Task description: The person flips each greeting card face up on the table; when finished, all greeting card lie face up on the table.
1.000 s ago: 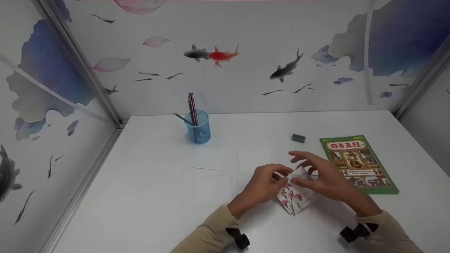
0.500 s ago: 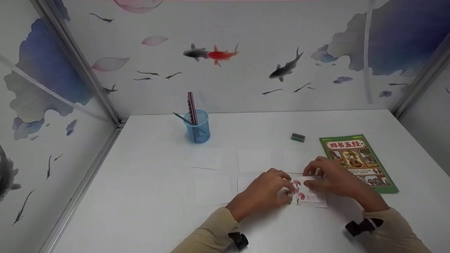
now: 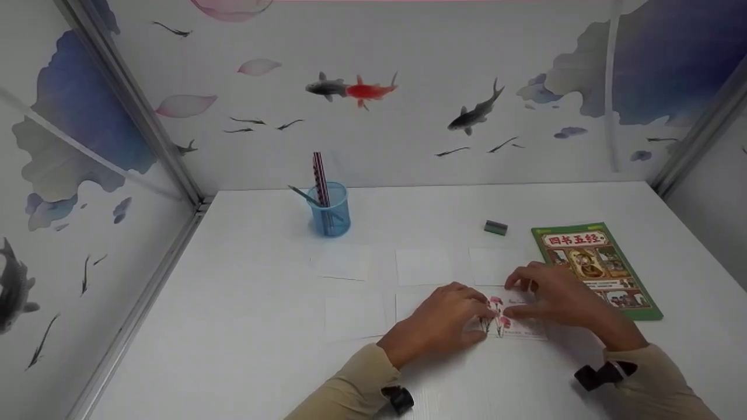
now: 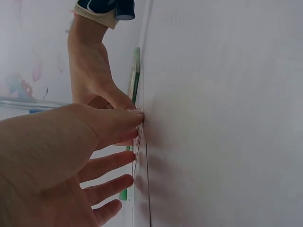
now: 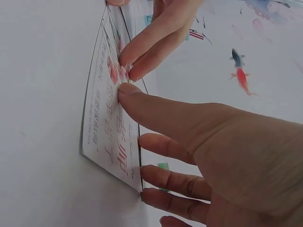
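Two hands (image 3: 443, 321) (image 3: 554, 300) press card (image 3: 519, 326) on white table (image 3: 245, 303); fish-wallpaper walls (image 3: 408, 116).

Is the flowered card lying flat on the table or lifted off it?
Not fully flat: the flowered card bows off the table, both hands' fingertips pressing on it.

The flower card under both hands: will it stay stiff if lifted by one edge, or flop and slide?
The flower card probably flexes: it already bows off the table in the right wrist view. It looks thin and light, so likely easy to lift. Its glossy face may slip under the right hand and left hand.
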`<state>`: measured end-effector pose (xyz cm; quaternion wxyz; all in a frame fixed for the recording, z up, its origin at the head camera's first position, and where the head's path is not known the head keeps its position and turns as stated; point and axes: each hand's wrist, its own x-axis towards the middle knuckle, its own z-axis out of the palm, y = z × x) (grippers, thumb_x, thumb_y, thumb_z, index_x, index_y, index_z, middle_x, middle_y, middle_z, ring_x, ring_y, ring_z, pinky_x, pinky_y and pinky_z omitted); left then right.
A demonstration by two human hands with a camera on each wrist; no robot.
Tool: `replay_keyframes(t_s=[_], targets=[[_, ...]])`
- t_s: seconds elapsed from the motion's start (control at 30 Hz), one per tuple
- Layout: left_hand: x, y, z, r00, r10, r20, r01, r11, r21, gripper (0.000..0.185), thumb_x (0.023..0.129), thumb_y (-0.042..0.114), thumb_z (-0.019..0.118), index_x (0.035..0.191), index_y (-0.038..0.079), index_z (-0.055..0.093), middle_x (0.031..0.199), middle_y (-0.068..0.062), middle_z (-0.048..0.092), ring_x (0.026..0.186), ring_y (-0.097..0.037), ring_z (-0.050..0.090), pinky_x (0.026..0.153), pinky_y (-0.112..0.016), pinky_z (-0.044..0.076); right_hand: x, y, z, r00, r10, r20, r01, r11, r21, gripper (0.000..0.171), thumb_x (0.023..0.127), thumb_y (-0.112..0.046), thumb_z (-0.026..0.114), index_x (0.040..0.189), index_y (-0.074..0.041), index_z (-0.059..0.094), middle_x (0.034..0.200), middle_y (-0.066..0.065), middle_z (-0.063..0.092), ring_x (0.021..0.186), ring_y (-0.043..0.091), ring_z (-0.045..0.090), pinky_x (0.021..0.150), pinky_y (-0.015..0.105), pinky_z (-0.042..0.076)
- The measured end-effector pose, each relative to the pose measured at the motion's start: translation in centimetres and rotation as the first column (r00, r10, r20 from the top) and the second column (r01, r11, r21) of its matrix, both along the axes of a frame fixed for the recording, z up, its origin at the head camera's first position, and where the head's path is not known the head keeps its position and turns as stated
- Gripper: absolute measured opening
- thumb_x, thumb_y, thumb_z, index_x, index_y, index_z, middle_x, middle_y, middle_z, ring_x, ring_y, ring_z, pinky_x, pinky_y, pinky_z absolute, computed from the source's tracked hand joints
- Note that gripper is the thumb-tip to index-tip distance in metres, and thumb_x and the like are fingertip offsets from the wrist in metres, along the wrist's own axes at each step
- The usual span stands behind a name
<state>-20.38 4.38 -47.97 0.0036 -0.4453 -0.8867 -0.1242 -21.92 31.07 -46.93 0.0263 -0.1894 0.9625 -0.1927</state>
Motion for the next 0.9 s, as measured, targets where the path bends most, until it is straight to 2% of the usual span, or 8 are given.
replay_keyframes(t_s=[0.17, 0.33, 0.5, 0.57, 0.67, 0.9], targets=[[-0.1, -1.4, 0.7, 0.997, 0.036, 0.074, -0.038, 0.999, 0.030, 0.030, 0.105, 0.032, 0.072, 0.135, 0.028, 0.077, 0.145, 0.006, 0.070, 0.140, -0.015, 0.061, 0.118, -0.034, 0.050, 0.0, 0.0, -0.1, 1.000, 0.010, -0.009, -0.010, 1.000, -0.006, 0.045, 0.083, -0.051, 0.092, 0.114, -0.021, 0.079, 0.099, -0.005, 0.072, 0.089, 0.014, 0.060, 0.074, 0.029, 0.048], [-0.2, -4.8, 1.0, 0.986, 0.084, 0.143, -0.093, 0.994, 0.059, 0.032, 0.104, 0.031, 0.074, 0.135, 0.023, 0.077, 0.146, 0.001, 0.070, 0.141, -0.019, 0.060, 0.119, -0.037, 0.050, 0.3, -0.9, 0.4, 0.999, 0.037, -0.003, -0.037, 0.997, -0.063, 0.048, 0.091, -0.056, 0.084, 0.119, -0.018, 0.078, 0.106, -0.003, 0.072, 0.096, 0.015, 0.062, 0.080, 0.032, 0.053], [-0.9, -8.4, 1.2, 0.947, 0.138, 0.291, -0.174, 0.979, 0.104, 0.037, 0.103, 0.035, 0.076, 0.137, 0.023, 0.075, 0.149, 0.001, 0.067, 0.146, -0.022, 0.055, 0.125, -0.044, 0.045, 0.7, -3.1, 0.8, 0.990, 0.137, 0.034, -0.128, 0.975, -0.180, 0.041, 0.097, -0.051, 0.079, 0.121, -0.018, 0.077, 0.113, -0.001, 0.071, 0.104, 0.019, 0.065, 0.089, 0.041, 0.058], [-1.1, -9.5, 1.2, 0.931, 0.156, 0.329, -0.202, 0.973, 0.109, 0.040, 0.101, 0.039, 0.078, 0.138, 0.025, 0.074, 0.149, 0.003, 0.066, 0.148, -0.022, 0.053, 0.126, -0.046, 0.044, 0.6, -4.5, 0.8, 0.983, 0.176, 0.051, -0.163, 0.967, -0.197, 0.040, 0.097, -0.050, 0.080, 0.122, -0.018, 0.076, 0.115, -0.001, 0.070, 0.107, 0.020, 0.066, 0.091, 0.042, 0.059], [-1.3, -10.7, 1.1, 0.925, 0.177, 0.335, -0.216, 0.973, 0.084, 0.048, 0.096, 0.046, 0.082, 0.140, 0.027, 0.073, 0.149, 0.004, 0.065, 0.149, -0.022, 0.050, 0.127, -0.048, 0.042, 0.4, -6.8, 0.8, 0.972, 0.222, 0.073, -0.206, 0.962, -0.181, 0.047, 0.095, -0.048, 0.083, 0.127, -0.015, 0.073, 0.118, 0.002, 0.069, 0.110, 0.022, 0.066, 0.093, 0.045, 0.059], [-1.2, -11.4, 0.8, 0.940, 0.177, 0.292, -0.199, 0.979, 0.047, 0.058, 0.090, 0.050, 0.087, 0.142, 0.029, 0.071, 0.148, 0.004, 0.064, 0.147, -0.021, 0.051, 0.126, -0.047, 0.043, 0.4, -10.9, 0.9, 0.967, 0.241, 0.083, -0.240, 0.971, -0.020, 0.076, 0.082, -0.055, 0.092, 0.138, -0.011, 0.066, 0.125, 0.006, 0.065, 0.110, 0.023, 0.059, 0.096, 0.050, 0.054]])
